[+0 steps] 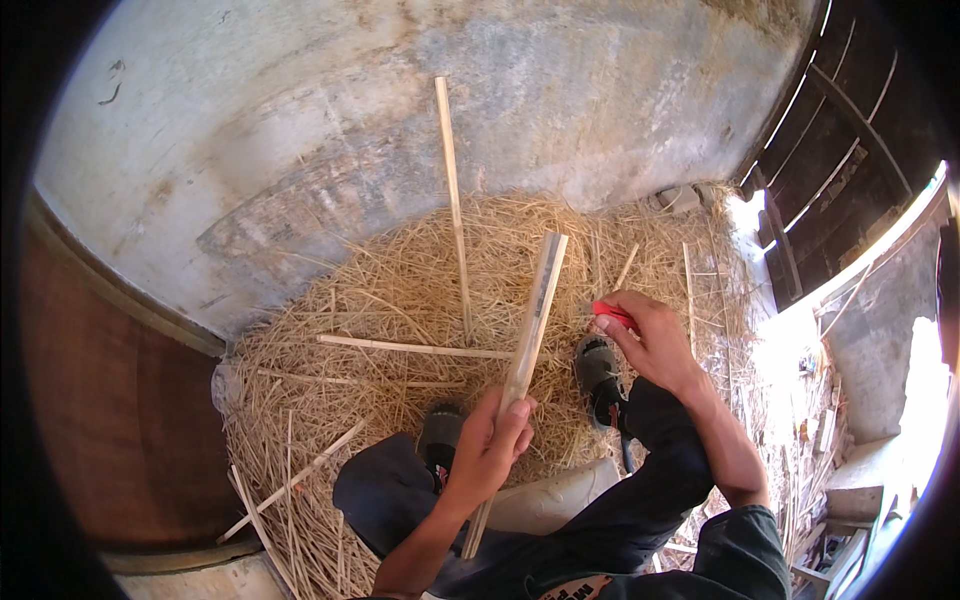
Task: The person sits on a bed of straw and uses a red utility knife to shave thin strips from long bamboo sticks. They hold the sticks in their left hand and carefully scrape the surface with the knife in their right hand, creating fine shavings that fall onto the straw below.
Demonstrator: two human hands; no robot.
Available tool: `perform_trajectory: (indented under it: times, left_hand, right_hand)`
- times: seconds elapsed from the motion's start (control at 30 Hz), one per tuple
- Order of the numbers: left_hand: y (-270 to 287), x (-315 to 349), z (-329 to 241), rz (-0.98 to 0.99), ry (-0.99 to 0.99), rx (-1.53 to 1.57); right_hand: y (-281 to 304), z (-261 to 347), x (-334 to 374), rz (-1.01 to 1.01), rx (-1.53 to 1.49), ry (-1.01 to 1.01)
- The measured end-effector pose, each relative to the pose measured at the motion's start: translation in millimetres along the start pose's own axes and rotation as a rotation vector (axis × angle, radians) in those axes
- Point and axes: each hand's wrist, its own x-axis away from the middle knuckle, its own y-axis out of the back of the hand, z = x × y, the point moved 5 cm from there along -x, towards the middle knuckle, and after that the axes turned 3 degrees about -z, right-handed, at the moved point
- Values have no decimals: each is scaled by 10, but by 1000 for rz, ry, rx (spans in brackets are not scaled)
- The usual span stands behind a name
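My left hand (492,440) is closed round a split bamboo strip (540,300), which slants up and away with its far end leaning slightly right. A dark streak runs along the strip near its upper end. My right hand (645,340) pinches a small flat red object (614,314); its kind is not plain from here. The red object is to the right of the strip and apart from it. Below both hands are my bent knees and dark shoes (597,368) on the straw.
Loose straw (400,290) covers the floor. Another bamboo strip (452,180) leans upright on the stained wall (300,130), and one more strip (410,347) lies across the straw. A brown wooden panel (110,400) stands at left; dark slatted boards (850,130) are at upper right.
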Motion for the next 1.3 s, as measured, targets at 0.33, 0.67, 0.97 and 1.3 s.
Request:
perform_trajectory:
  times: [0.33, 0.67, 0.97, 1.3]
  left_hand:
    - [-35, 18, 103, 18, 44, -5]
    - [-38, 36, 90, -87, -199, -325]
    - [-34, 96, -47, -140, -204, -422]
    - [-34, 127, 43, -119, -160, -427]
  right_hand:
    - [-13, 606, 169, -134, -32, 400]
    - [-44, 597, 194, -228, 73, 415]
    - [-29, 672, 207, -246, 129, 401]
    - [93, 508, 109, -370, 98, 280]
